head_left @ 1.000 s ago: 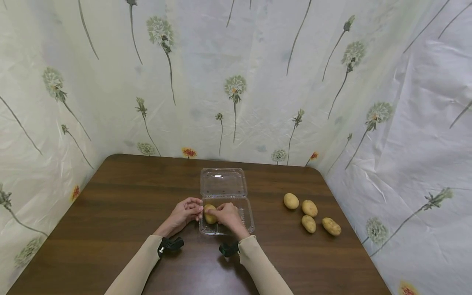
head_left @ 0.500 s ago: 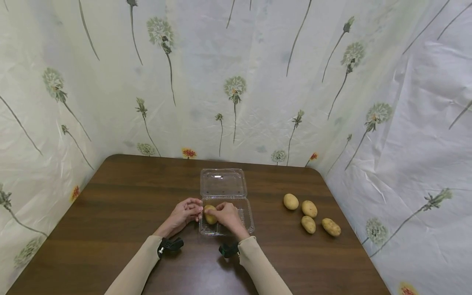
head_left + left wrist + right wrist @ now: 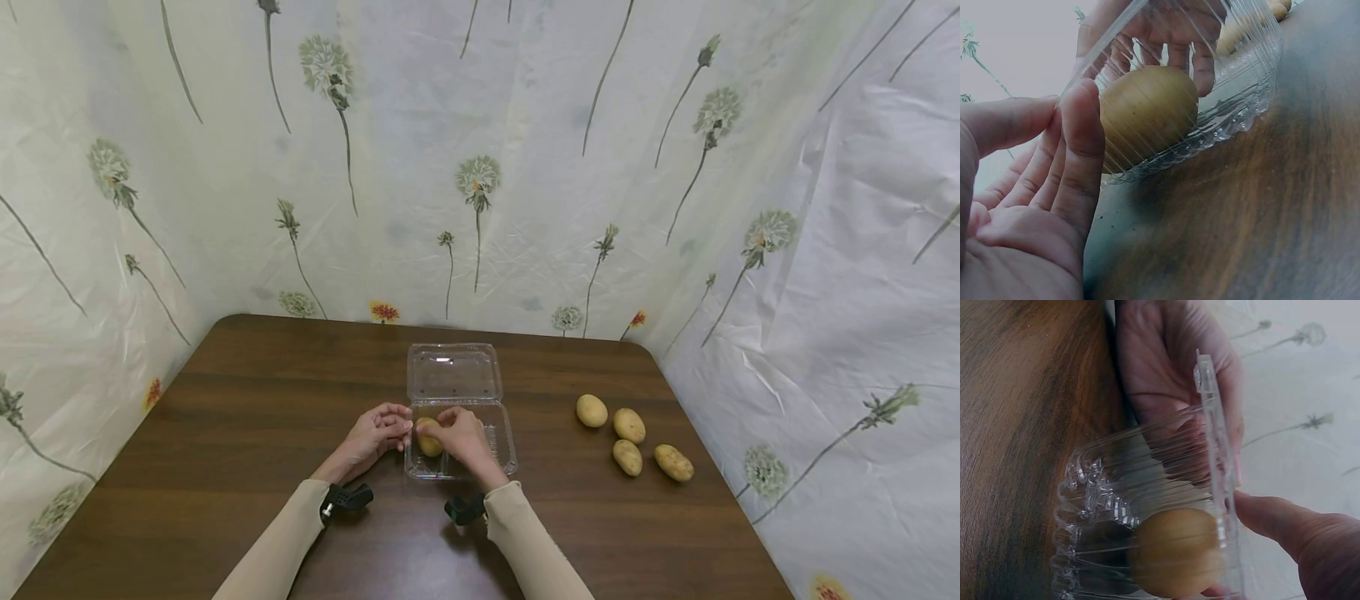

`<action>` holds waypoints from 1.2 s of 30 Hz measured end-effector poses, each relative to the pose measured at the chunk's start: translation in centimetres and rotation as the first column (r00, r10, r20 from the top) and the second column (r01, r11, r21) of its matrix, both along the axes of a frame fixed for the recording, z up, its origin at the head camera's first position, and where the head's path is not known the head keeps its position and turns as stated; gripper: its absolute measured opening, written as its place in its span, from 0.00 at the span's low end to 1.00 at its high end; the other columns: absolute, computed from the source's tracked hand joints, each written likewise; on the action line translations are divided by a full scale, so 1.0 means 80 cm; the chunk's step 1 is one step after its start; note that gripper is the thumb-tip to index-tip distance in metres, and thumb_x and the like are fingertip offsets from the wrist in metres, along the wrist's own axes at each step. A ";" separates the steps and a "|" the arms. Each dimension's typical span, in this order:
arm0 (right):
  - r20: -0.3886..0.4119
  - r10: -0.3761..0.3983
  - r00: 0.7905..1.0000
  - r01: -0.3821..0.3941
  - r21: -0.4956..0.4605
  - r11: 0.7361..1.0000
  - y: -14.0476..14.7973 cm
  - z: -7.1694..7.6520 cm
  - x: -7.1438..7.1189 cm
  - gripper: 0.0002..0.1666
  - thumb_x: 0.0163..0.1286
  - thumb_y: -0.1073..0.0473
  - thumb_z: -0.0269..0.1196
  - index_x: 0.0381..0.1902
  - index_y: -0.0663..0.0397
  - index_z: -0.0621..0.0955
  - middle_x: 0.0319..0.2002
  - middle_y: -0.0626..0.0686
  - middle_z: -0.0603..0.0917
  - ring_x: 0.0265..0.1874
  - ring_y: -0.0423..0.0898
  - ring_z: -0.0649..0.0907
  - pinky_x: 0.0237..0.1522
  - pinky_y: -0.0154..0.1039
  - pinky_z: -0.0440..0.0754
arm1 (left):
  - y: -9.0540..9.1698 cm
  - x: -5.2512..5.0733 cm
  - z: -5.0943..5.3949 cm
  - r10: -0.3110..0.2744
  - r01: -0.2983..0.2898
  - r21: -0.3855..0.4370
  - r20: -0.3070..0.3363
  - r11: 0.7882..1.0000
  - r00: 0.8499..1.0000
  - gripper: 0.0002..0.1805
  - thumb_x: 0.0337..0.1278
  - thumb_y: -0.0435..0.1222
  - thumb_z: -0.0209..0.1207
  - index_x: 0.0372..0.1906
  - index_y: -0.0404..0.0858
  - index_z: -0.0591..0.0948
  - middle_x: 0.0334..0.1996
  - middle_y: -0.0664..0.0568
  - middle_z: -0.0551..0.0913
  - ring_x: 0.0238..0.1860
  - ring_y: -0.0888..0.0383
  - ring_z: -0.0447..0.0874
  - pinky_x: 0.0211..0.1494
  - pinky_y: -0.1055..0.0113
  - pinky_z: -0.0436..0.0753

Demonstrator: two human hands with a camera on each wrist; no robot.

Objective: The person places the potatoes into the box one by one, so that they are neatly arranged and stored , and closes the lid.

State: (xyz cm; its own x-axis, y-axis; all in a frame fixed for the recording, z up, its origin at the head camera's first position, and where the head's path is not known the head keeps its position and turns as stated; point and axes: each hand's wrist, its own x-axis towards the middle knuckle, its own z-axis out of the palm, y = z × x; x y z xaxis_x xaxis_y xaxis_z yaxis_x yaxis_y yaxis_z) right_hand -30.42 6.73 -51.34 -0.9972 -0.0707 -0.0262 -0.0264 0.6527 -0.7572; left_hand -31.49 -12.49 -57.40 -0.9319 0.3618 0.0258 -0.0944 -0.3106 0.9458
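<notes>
A clear plastic clamshell container [image 3: 498,458] lies on the table with its lid [image 3: 454,372] tipped back, away from the person. Inside the left part of its base is a yellow-brown potato [image 3: 430,445], seen through the ribbed wall in the left wrist view [image 3: 1150,112]. My left hand [image 3: 372,439] pinches the container's left rim between thumb and forefinger. Over the base, my right hand [image 3: 467,437] holds the potato, thumb on the near side and fingers reaching behind it. The right fingertips are partly hidden by the potato and the plastic.
Several loose potatoes lie on the right of the brown wooden table [image 3: 247,400], including a round one [image 3: 592,411] and a longer spotted one [image 3: 673,462]. A flower-printed curtain [image 3: 525,167] stands behind the table and along both sides.
The potato has shifted very slightly under my right hand, whose fingers have risen a little. My left hand keeps its place on the rim.
</notes>
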 end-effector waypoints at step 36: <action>-0.027 0.026 0.999 -0.027 -0.040 0.999 0.001 0.032 0.012 0.28 0.57 0.41 0.70 0.49 0.51 0.80 0.47 0.56 0.84 0.46 0.54 0.82 0.41 0.48 0.81 | -0.001 0.000 0.000 0.003 -0.003 -0.016 -0.007 1.000 1.000 0.15 0.66 0.29 0.55 0.53 0.30 0.68 0.28 0.55 0.82 0.28 0.62 0.81 0.31 0.72 0.80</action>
